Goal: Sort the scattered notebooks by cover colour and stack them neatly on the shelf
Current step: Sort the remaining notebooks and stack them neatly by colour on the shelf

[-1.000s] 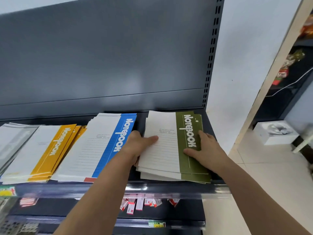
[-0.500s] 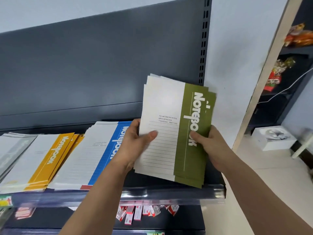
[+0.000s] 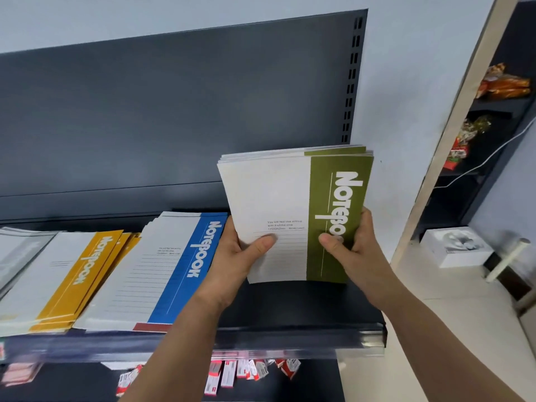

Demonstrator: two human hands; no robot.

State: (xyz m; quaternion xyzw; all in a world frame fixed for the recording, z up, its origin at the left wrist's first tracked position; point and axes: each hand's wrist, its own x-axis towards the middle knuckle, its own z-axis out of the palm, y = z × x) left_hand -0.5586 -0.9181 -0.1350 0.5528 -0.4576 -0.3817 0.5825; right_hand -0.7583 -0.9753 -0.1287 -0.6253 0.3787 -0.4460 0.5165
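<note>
The green notebooks (image 3: pixel 278 210) stand upright at centre right of the frame, over the bare right end of the shelf (image 3: pixel 290 311). The left hand (image 3: pixel 240 256) grips their white side, thumb across the front cover and fingers behind. The right hand (image 3: pixel 352 245) grips the green spine side the same way. From this angle I cannot tell whether the lower edge touches the shelf or hangs just above it.

The step looks like squaring the bundle before laying it down. At the top the covers sit staggered, several edges showing one behind another, so the squaring is not yet done. To do it well, ease both grips a little so the books can slide against each other. Tap the lower edge on the shelf, then turn the bundle and tap the spine side too. Too tight a pinch would lock the stagger in. Too loose, and the smooth covers would probably fan out.

After that, lay the bundle flat in the dark gap at lower right. The colour band should run along the right, as on the blue pile (image 3: pixel 174 271) and the yellow pile (image 3: pixel 72 274) at the left. Set it just beside the blue pile without overlapping, with its far edge parallel to the back panel (image 3: pixel 174 111).
</note>
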